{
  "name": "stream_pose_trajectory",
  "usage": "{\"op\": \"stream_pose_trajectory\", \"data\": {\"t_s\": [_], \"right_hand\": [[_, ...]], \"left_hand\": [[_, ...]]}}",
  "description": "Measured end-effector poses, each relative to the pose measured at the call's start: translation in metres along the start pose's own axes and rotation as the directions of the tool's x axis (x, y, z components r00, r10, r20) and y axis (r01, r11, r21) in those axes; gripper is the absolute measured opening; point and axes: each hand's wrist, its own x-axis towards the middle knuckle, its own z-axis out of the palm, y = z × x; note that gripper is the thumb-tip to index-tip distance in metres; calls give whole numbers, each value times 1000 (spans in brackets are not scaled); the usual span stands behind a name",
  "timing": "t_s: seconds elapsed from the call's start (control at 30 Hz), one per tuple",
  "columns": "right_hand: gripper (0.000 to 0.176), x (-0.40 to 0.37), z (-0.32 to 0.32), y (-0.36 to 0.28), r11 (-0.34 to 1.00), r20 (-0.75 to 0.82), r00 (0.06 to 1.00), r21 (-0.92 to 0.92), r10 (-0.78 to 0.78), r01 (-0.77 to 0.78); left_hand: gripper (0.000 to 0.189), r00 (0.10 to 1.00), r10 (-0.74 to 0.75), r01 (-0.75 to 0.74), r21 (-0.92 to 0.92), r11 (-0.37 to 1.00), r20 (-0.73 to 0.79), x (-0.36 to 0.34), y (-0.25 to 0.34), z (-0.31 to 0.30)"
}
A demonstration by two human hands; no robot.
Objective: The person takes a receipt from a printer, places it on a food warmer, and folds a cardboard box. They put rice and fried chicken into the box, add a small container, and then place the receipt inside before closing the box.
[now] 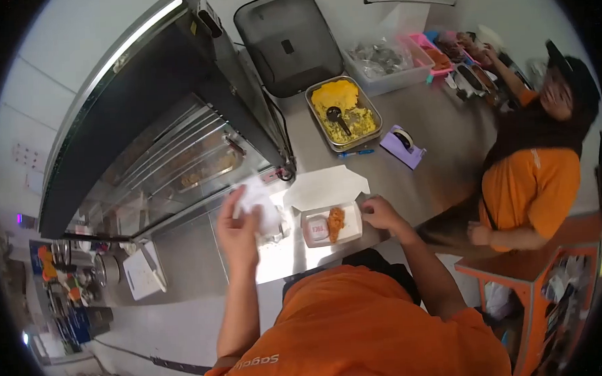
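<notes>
My left hand (239, 232) holds a thin white paper sheet (260, 206) between thumb and fingers, left of the box and above the counter. The paper is slightly blurred. An open white cardboard takeaway box (349, 234) stands in front of me with its lid (328, 185) folded back. In it lie a piece of fried chicken (336, 221) and a round-cornered packet with red print (316, 228). At the box's right edge, my right hand (381, 215) has its fingers curled against the wall; the fingertips are partly hidden.
A glass display warmer (198, 149) stands at left. Behind the box are a metal pan (377, 127) of yellow food with a black scoop (337, 118), and a purple tape dispenser (403, 150). A co-worker in orange (536, 184) stands at right, reaching toward containers.
</notes>
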Motion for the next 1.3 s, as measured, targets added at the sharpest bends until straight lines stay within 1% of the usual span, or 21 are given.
{"op": "stream_pose_trajectory", "data": {"t_s": [0.07,0.13,0.2,0.27,0.3,0.37,0.4,0.47,0.5,0.57,0.6,0.67,0.73,0.8,0.83,0.9,0.93,1.0,1.13,1.2,1.3], "right_hand": [[20,9,-38,-5,976,-102,986,188,128,-107],[16,42,-72,-21,991,-411,910,130,44,11],[15,98,-90,-37,988,-563,826,105,-34,112],[22,161,-97,-45,990,-392,920,-123,12,-66],[22,180,-92,-53,991,-397,918,-120,3,-55],[33,218,-87,-65,899,-501,861,-334,86,-284],[33,232,-93,-64,899,-511,857,-340,71,-277],[39,247,-94,-60,894,-322,929,-339,184,-295],[35,252,-92,-55,879,-332,934,-397,131,-264],[31,266,-90,-38,928,-303,951,-333,62,-167],[28,271,-92,-31,968,-288,958,-242,-3,-69],[24,273,-114,-15,942,-329,942,-334,-71,-46],[21,283,-150,-18,914,-388,910,-406,-146,-26],[17,293,-178,-20,761,-286,952,-640,-106,-107],[17,300,-182,-14,760,-287,952,-641,-104,-110],[16,317,-180,-3,546,-92,979,-837,-184,24],[16,322,-176,3,544,-84,979,-839,-188,32],[17,323,-170,3,408,193,967,-879,-167,246],[18,339,-181,0,543,325,942,-777,-86,318],[16,353,-184,14,723,340,925,-596,-168,350],[15,358,-197,14,717,533,836,-532,-128,449]], "left_hand": [[43,999,49,-50,27,998,13,-7,-45,25],[39,976,-193,203,-106,973,101,-13,-45,51],[37,927,-338,354,-86,931,160,-4,-47,75],[37,979,-162,150,101,983,123,20,-85,93],[38,991,20,-51,242,969,129,36,-97,105],[45,942,262,-335,530,779,210,75,-116,127],[45,938,278,-345,524,779,205,94,-127,140],[57,908,334,-413,672,615,252,119,-151,165],[57,914,329,-400,667,629,238,126,-161,177],[67,983,81,-179,815,551,162,137,-178,197],[67,987,68,-156,807,569,143,142,-182,204],[74,993,0,-105,884,456,118,140,-190,212],[68,997,-1,-69,886,459,78,141,-196,218],[50,991,-9,-113,885,452,132,142,-203,220],[50,991,-9,-115,884,453,134,143,-204,221],[35,982,-113,-95,907,411,154,145,-204,224],[35,982,-116,-86,907,412,146,146,-204,225],[29,977,-180,-28,912,409,110,148,-204,230],[28,963,-244,-11,920,392,115,160,-203,228],[30,956,-263,-22,929,371,127,163,-206,227],[32,959,-256,-26,935,352,123,164,-212,228]]}}
